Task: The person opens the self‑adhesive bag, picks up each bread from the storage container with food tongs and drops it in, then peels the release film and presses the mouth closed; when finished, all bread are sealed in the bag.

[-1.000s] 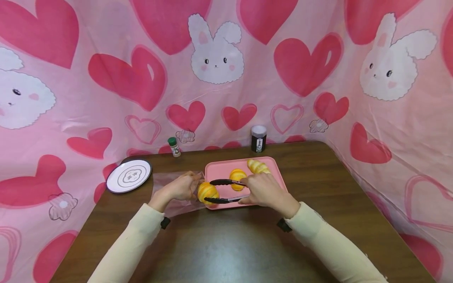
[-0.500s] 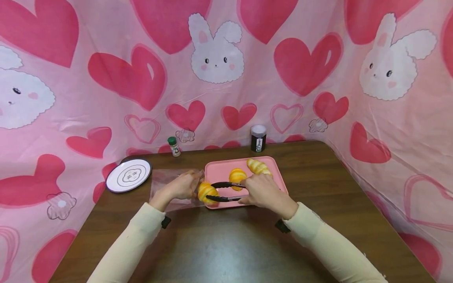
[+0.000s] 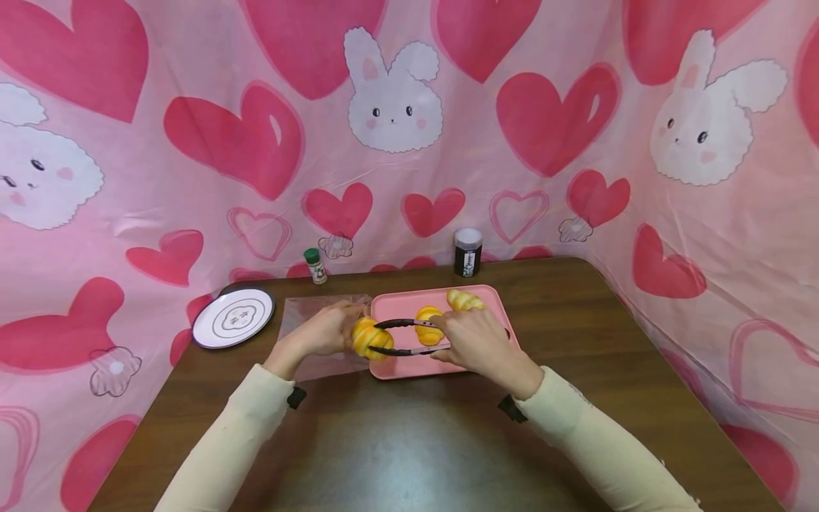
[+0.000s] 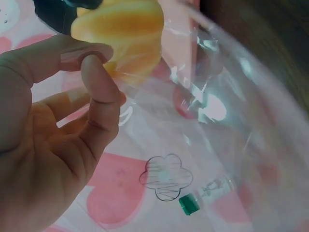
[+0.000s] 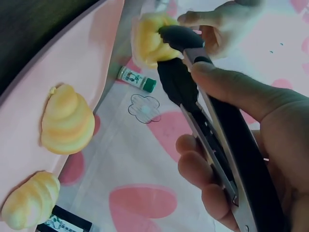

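Squeezing tongs [image 5: 248, 154], right grip [image 3: 476, 341] clamps a roll [image 3: 362, 336] at the tray [image 3: 403, 367]'s nine o'clock; left grip [image 3: 325, 331] pinches clear bag [image 3: 320, 367]!

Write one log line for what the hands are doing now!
right hand: holds tongs; tongs: grip bread roll; left hand: pinches clear bag; pink tray: round bread, long bread

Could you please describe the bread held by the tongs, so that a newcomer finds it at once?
On the dark table, find the pink tray. At its left edge, black-tipped tongs in the right hand grip a round, yellow-orange bread, close to the left hand. Only this bread is in the tongs; the other two breads lie on the tray.
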`<state>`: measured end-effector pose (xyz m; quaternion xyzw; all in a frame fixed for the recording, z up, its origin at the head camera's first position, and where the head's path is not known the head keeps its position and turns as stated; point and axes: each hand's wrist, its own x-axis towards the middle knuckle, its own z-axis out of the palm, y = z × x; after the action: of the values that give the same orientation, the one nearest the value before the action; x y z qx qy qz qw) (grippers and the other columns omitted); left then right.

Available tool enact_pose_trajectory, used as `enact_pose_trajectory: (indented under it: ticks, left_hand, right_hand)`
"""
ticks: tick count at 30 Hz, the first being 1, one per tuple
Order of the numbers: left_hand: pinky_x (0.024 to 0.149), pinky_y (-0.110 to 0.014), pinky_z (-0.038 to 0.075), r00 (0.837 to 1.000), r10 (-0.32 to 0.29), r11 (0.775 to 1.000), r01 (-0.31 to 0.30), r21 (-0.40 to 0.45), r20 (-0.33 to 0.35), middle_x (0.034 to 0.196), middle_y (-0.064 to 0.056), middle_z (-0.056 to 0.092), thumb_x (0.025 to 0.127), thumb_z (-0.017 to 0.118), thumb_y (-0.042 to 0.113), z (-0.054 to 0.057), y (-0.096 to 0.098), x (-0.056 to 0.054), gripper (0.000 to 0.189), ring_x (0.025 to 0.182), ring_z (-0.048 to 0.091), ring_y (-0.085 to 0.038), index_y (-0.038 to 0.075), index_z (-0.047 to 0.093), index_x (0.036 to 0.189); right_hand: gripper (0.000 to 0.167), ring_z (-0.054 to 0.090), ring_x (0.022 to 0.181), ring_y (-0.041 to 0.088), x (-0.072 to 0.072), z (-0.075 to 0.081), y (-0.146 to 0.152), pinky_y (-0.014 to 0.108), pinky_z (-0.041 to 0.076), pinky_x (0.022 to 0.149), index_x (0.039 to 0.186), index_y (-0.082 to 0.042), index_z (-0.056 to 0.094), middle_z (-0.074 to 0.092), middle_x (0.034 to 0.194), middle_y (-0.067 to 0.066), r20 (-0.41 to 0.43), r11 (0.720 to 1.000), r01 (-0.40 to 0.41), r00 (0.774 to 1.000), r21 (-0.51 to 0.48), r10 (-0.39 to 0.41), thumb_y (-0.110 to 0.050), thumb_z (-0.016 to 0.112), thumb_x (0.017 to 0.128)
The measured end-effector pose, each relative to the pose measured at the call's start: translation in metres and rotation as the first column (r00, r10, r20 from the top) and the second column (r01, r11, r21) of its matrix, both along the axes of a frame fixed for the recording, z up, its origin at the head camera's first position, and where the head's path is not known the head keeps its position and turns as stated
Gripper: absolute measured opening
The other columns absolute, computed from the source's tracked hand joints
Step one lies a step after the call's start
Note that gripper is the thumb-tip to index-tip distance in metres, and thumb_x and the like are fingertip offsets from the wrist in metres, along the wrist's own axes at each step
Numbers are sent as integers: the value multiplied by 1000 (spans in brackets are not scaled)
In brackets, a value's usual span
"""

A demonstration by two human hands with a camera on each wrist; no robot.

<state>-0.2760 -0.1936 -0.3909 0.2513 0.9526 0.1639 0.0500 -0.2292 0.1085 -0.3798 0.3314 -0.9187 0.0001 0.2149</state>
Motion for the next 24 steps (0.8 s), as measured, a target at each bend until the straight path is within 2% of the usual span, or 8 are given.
enact_pose_trajectory:
  ticks: [4,7,11,14,17,19,21,24]
  left_hand:
    - [103,-55,49,999,10,999,-9,36,-44,143,-22,53,72,76,2,1,1,0,79,121,59,-39,3,49,146]
    - [102,-54,50,998,56,996,-54,75,-18,145,-21,51,70,77,1,3,2,2,83,123,57,-39,3,47,147]
    - [84,-39,59,996,89,990,-90,105,17,147,-21,48,70,75,0,5,2,3,84,114,58,-34,0,44,148]
    - [68,-30,52,997,76,991,-75,107,1,147,-22,48,70,74,0,5,3,4,85,104,56,-31,0,43,149]
    - [86,-39,57,998,56,993,-55,102,-8,148,-21,47,70,73,-2,4,4,4,84,115,58,-34,2,44,149]
    - [97,-48,54,999,51,994,-51,100,1,150,-20,46,70,74,-1,3,4,4,84,123,56,-36,4,45,149]
    - [96,-51,54,999,46,993,-47,107,12,151,-18,45,71,75,-1,3,4,4,85,118,59,-37,7,45,150]
    - [78,-36,58,999,46,990,-48,131,19,151,-16,46,71,76,1,3,4,3,88,101,61,-28,10,43,151]
  right_hand:
    - [47,41,53,8,2,1,-2,25,38,54,97,-20,73,49,59,-9,-50,999,34,998,30,-33,-54,87,67]
    - [49,43,55,8,3,1,-4,24,37,55,98,-21,73,53,61,-9,-88,999,19,996,31,-16,-55,88,65]
    - [53,45,57,9,4,1,-4,23,39,55,102,-21,75,58,63,-8,-117,999,-30,993,24,32,-55,89,63]
    - [52,48,56,10,4,2,-5,23,40,48,101,-20,74,59,65,-6,-138,998,-32,990,48,38,-55,88,65]
    - [51,50,55,10,4,3,-7,23,39,44,98,-19,72,58,65,-5,-143,998,-9,990,62,18,-56,86,67]
    - [51,48,53,10,4,2,-8,22,36,43,96,-18,72,56,63,-5,-127,998,14,992,54,-7,-57,86,66]
    - [51,45,52,10,5,1,-9,22,35,44,93,-18,72,54,61,-5,-118,998,32,993,48,-26,-58,86,66]
    - [50,42,50,9,5,1,-9,21,32,42,93,-17,72,52,60,-5,-103,999,36,994,35,-32,-57,87,65]
